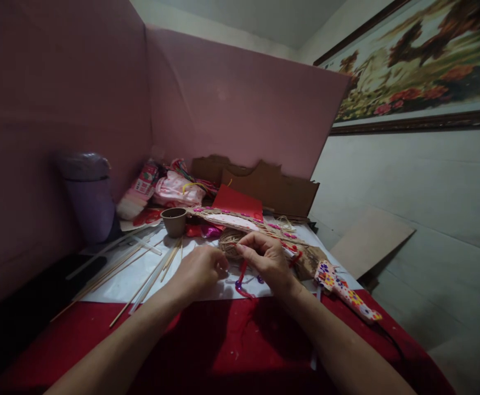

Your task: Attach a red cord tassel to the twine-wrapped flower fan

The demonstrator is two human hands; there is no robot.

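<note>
head view | left hand (201, 271) curled closed just beside the ball of twine (228, 241) (its grip is hidden) | right hand (267, 257) pinching the ball of twine at its edge | ball of twine lies on the table (223, 340), near the cup (174, 221) and sticks (141, 274)

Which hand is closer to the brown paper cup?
Left. The left hand is near-side and right of the brown cup; the right hand lies farther right, by the twine ball.
</note>
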